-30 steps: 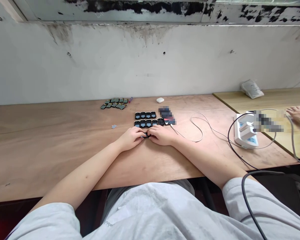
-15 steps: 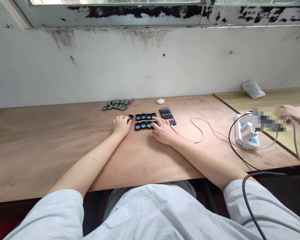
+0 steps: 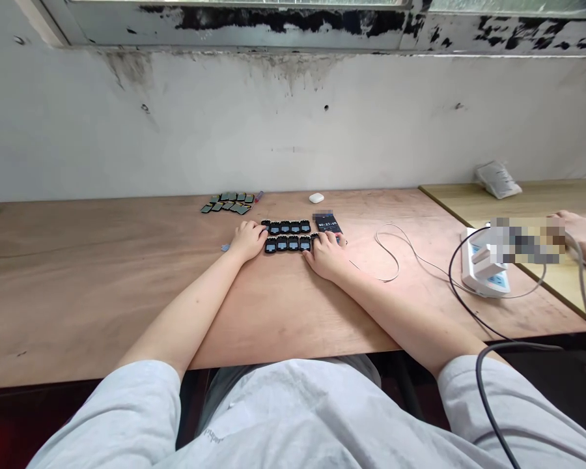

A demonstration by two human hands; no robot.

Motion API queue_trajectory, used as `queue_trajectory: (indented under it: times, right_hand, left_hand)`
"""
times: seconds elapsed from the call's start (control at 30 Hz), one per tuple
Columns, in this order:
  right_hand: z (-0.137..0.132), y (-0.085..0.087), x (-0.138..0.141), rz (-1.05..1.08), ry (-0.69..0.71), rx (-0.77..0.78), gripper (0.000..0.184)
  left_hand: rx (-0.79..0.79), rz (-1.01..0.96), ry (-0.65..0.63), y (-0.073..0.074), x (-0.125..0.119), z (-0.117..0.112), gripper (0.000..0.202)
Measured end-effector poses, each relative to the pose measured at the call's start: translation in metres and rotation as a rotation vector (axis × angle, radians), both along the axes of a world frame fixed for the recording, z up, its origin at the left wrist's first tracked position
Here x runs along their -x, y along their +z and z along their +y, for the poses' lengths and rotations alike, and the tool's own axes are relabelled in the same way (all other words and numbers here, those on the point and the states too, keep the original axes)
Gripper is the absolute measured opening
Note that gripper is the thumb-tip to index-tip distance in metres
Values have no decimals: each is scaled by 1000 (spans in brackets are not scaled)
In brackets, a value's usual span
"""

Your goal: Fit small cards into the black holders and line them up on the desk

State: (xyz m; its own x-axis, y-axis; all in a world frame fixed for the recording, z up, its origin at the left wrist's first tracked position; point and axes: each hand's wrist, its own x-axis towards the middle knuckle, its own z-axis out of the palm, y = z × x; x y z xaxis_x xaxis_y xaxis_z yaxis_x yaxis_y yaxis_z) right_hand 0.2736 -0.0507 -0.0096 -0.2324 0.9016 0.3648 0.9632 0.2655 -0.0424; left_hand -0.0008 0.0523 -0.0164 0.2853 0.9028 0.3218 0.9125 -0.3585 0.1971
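Note:
Two rows of small black parts with pale blue faces lie side by side on the wooden table, an upper row (image 3: 290,227) and a lower row (image 3: 288,244). My left hand (image 3: 250,241) rests at their left side, its fingertips closed on the black part (image 3: 264,225) ending the upper row. At the right end of the lower row, my right hand (image 3: 328,255) has thumb and index finger around a mostly covered black part (image 3: 315,238). Left of my left hand lies a small pale blue piece (image 3: 225,247). The phone (image 3: 328,223), showing a running timer, is partly behind my right fingers.
Several flat dark green-grey pieces (image 3: 228,202) lie near the wall beside a small slim tool (image 3: 259,195). A white case (image 3: 316,198) sits behind the phone. To the right are a white cable (image 3: 399,257), a power strip (image 3: 486,286) and another person's hand (image 3: 579,228).
My left hand has moved right, its black part now at the upper row's left end. My right hand has slid right to the lower row's end. The pale blue piece has come into sight.

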Motion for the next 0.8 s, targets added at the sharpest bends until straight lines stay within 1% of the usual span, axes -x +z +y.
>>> queue_trajectory:
  times: [0.27, 0.43, 0.53, 0.6, 0.63, 0.73, 0.8]
  right_hand:
    - [-5, 7, 4, -42, -48, 18, 49]
    - [-3, 5, 3, -46, -45, 35, 48]
    - [-2, 3, 2, -32, -31, 11, 47]
    - [-2, 2, 1, -21, -12, -20, 45]
    - [-2, 2, 1, -17, -5, -36, 44]
    - [-4, 5, 1, -4, 19, -74, 41]
    - [-6, 8, 2, 8, 52, -86, 39]
  left_hand:
    - [25, -31, -125, 6, 0, -7, 49]
    - [49, -57, -130, 10, -1, -10, 51]
    - [40, -86, -137, 11, 2, -16, 52]
    - [-12, -102, -127, 11, 13, -22, 50]
    - [-45, -102, -114, 11, 22, -24, 48]
    - [-124, -73, -4, 11, 63, -32, 43]
    - [-90, -37, 5, 12, 94, -37, 44]
